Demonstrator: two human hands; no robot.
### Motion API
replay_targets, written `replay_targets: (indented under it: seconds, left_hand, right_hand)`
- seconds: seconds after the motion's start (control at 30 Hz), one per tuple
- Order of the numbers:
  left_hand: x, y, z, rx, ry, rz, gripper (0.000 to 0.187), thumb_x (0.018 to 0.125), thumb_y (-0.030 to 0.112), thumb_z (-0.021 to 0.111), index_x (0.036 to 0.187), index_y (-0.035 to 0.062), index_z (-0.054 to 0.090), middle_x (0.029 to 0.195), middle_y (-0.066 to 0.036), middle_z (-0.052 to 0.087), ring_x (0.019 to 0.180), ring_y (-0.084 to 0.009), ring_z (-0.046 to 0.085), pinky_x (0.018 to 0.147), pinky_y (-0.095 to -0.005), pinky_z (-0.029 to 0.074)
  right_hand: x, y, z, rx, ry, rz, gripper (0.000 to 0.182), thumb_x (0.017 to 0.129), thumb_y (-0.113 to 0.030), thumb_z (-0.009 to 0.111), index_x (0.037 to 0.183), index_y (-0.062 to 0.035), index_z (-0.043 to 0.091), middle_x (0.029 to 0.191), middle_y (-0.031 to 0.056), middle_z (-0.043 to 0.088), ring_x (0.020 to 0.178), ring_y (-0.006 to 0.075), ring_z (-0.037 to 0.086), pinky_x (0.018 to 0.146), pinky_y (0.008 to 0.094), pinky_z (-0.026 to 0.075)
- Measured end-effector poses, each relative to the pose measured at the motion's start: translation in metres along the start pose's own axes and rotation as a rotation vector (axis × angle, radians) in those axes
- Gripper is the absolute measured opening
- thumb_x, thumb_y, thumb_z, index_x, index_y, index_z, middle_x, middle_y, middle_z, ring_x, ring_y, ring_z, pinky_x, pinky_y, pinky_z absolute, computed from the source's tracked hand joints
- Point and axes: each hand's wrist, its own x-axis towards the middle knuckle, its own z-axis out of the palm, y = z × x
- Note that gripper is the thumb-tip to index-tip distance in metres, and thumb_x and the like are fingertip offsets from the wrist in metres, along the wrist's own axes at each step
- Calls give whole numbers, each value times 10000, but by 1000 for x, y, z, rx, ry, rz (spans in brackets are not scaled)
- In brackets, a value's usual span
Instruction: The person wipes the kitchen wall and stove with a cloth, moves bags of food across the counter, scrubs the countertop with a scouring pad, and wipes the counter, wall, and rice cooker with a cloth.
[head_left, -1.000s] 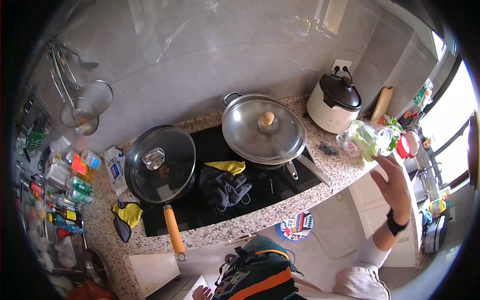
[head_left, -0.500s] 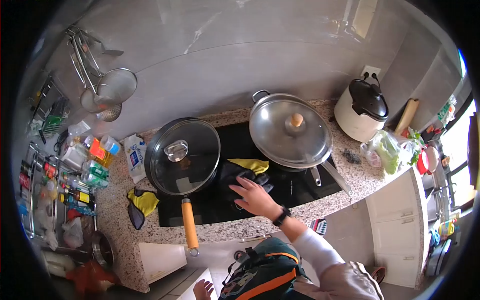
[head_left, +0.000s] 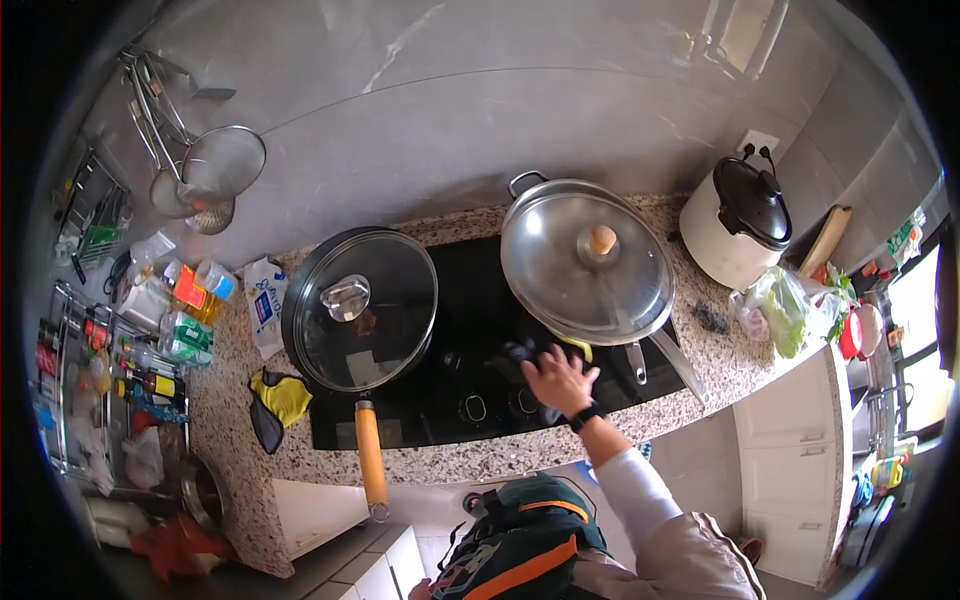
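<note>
My right hand (head_left: 562,382) lies with fingers spread on a dark cloth with a yellow side (head_left: 572,347), pressing it against the black glass cooktop (head_left: 470,350). Most of the cloth is hidden under the hand and beneath the edge of a steel wok (head_left: 640,342) with a domed steel lid (head_left: 560,250). Left of the hand stands a black pan with a glass lid (head_left: 390,300) and a wooden handle (head_left: 369,455). Only a sliver of my left hand (head_left: 420,590) shows at the bottom edge, its fingers not readable.
A second yellow and grey cloth (head_left: 285,400) lies on the speckled counter (head_left: 235,420) at left, near a white packet (head_left: 265,310) and several bottles. On the right are a rice cooker (head_left: 715,235) and bagged greens (head_left: 785,315). Both pan handles jut over the front edge.
My right hand has slid right across the cooktop with the cloth, toward the wok, baring the control rings. My left hand has dropped almost out of view.
</note>
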Motion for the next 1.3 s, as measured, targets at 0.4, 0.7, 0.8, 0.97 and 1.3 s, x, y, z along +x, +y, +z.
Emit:
replay_targets:
  seconds: [0.4, 0.7, 0.8, 0.97, 1.3]
  left_hand:
    - [-1, 69, -17, 957, -61, 483, 264, 862, 179, 612, 1095, 69, 667, 1141, -83, 645, 1071, -316, 593, 1017, -472, 420]
    - [-8, 70, -26, 1236, -113, 638, 259, 854, 164, 618, 1095, 122, 703, 1116, -63, 656, 979, -256, 622, 942, -374, 479]
    - [-10, 58, -28, 1154, -87, 619, 268, 856, 166, 619, 1104, 93, 690, 1127, -81, 653, 983, -259, 621, 923, -369, 487]
    - [-16, 34, -29, 1052, -30, 464, 306, 869, 148, 613, 1148, 24, 637, 1142, -110, 649, 994, -253, 623, 874, -348, 502]
    - [-3, -40, -24, -646, 269, -482, 289, 898, 225, 566, 1119, 39, 552, 984, -153, 619, 869, -312, 640, 699, -439, 540]
  right_hand:
    - [5, 252, -30, -88, 223, 372, 774, 779, -480, 624, 1463, -234, 358, 1547, 177, 239, 1321, 543, 304, 1088, 613, 244]
    - [-96, 96, 37, -241, 265, 100, 763, 818, -421, 653, 1436, -80, 362, 1507, 280, 205, 1322, 541, 253, 998, 676, 295]
    - [-127, 29, 43, -238, 88, -165, 845, 758, -479, 693, 1412, -39, 388, 1487, 302, 221, 1321, 530, 257, 1002, 657, 295]
    - [-148, -34, 89, -272, 53, -426, 800, 795, -477, 653, 1358, 44, 427, 1444, 369, 239, 1289, 550, 298, 940, 628, 352]
    - [-154, -104, 120, 32, -157, -1080, 425, 803, -142, 582, 1228, -124, 591, 1378, 117, 477, 1224, 286, 473, 967, 431, 414]
